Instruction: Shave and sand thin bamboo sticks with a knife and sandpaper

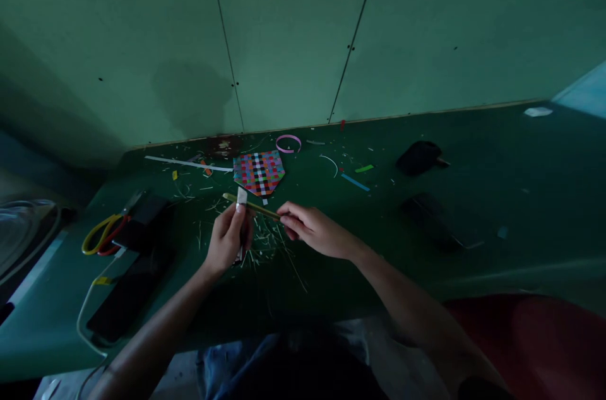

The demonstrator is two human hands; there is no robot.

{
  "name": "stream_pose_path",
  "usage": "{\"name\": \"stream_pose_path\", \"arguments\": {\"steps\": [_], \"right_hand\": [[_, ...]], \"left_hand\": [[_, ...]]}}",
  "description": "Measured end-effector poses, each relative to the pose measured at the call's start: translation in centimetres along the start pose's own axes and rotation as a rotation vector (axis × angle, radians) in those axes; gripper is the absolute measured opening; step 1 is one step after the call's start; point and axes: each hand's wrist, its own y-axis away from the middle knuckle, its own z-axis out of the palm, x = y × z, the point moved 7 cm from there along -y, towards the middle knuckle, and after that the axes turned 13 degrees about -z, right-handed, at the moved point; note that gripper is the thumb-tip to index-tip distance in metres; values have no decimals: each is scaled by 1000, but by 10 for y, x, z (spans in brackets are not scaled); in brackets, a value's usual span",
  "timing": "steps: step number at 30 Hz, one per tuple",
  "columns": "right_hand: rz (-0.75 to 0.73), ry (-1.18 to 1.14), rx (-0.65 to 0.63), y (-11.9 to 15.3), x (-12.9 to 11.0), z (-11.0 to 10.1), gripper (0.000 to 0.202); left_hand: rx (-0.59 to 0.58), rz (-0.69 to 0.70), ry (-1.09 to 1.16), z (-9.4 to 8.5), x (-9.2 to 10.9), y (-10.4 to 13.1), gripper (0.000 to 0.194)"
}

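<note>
My left hand (225, 239) is closed around a narrow, upright piece with a pale flat end (242, 195) under the thumb. Its lower part looks dark, and I cannot make out its kind. A thin yellowish strip (262, 209), like split bamboo, crosses behind that pale end. My right hand (312, 228) pinches the strip's right end between thumb and fingers. Just beyond both hands lies a colourful woven checkered piece (258, 173) with a pointed near edge. Fine pale shavings (260, 255) are scattered under and around my hands.
Yellow-and-red-handled scissors (101, 235), dark objects and a white cable (85, 299) lie at left. A long white strip (189, 163), a pink loop (288, 144) and a blue strip (355, 182) lie farther back. A black object (419, 157) sits right. A panelled wall (293, 40) borders the table.
</note>
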Motion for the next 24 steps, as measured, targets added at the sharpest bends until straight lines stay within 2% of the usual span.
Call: {"name": "stream_pose_path", "arguments": {"steps": [4,8,12,16,19,22,24], "right_hand": [[94,-458,-32,-6,7,20,22],[29,-658,-51,-10,8,36,30],[41,-718,-114,-4,13,44,34],[68,-760,-176,3,12,43,36],[82,-775,-172,3,10,42,35],[132,-743,-110,2,16,42,35],[162,-700,-46,2,24,42,33]], "left_hand": [[9,4,-4,-6,4,-2,42],[51,-10,73,-13,3,-4,36],[83,-15,163,-21,1,-10,35],[175,-4,235,-34,2,-14,36],[215,-23,224,-39,4,-14,37],[182,-74,166,-33,4,-11,36],[93,-116,105,-23,1,-9,40]]}}
